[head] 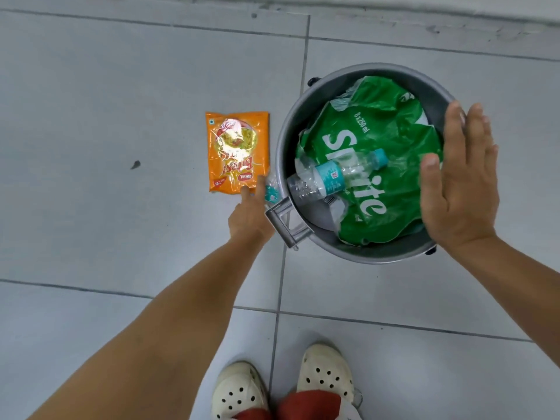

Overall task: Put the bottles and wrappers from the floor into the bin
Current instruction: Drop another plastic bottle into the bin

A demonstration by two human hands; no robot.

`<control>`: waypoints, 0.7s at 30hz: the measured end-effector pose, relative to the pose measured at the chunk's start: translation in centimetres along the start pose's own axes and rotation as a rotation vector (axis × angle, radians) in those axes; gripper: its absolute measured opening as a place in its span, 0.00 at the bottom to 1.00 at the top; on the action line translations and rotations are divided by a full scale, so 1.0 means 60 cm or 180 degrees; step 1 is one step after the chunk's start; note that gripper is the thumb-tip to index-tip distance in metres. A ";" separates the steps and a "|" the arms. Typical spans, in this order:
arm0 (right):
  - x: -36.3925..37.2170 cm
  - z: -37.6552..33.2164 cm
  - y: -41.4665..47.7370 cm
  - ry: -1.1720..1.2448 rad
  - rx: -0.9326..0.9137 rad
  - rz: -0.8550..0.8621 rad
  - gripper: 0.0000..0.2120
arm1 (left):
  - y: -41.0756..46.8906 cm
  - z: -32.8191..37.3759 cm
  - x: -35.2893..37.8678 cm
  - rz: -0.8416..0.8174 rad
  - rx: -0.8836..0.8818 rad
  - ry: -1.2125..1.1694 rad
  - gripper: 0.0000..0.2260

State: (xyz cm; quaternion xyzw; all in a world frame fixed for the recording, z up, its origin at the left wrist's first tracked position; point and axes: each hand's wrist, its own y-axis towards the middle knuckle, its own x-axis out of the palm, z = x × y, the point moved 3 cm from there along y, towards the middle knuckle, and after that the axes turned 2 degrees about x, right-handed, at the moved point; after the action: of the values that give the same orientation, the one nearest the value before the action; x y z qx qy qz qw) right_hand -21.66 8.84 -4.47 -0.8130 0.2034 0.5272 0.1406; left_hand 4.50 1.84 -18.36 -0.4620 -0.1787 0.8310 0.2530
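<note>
Left hand (251, 209) reaching low, fingers stretched out and parted, nothing clasped as far as can be seen. Fingertips touching or just short of the near edge of the orange packet (238, 151), with a small bottle (270, 192) squeezed in at two o'clock from the knuckles, against the bin wall.

Right hand (457, 177) flat and open, palm down, hovering over the bin (283, 140) at its three o'clock rim, holding nothing.

Probably best to take the packet first: slide fingertips under the near edge, pinch with the thumb on top, lift, swing towards three o'clock and let go over the middle of the bin. Then back for the small bottle. Mostly hidden by the hand and the bin handle (286, 222), so go by feel, closing around the body rather than the cap. Worth keeping the right hand clear of the opening, or using it to press the contents down.

Packet: glossy orange foil, flat on the tiled floor (121, 116), lying at nine o'clock from the bin, slightly crinkled, likely light and slippery. Small bottle: clear plastic with a teal label, touching or nearly touching the bin. Already inside: a big green wrapper (378, 125) and a crushed clear bottle (336, 175) on top of it.
</note>
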 end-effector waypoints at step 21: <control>-0.004 -0.003 0.001 -0.0179 0.0123 -0.0138 0.33 | -0.151 0.249 -0.165 0.1398 0.1020 -0.1025 0.28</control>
State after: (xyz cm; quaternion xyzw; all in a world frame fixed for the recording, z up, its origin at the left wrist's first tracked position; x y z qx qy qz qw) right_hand -21.62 8.71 -4.19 -0.7992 0.1919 0.5426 0.1734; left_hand -1.61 2.44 0.73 -0.3063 0.0208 0.9459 0.1054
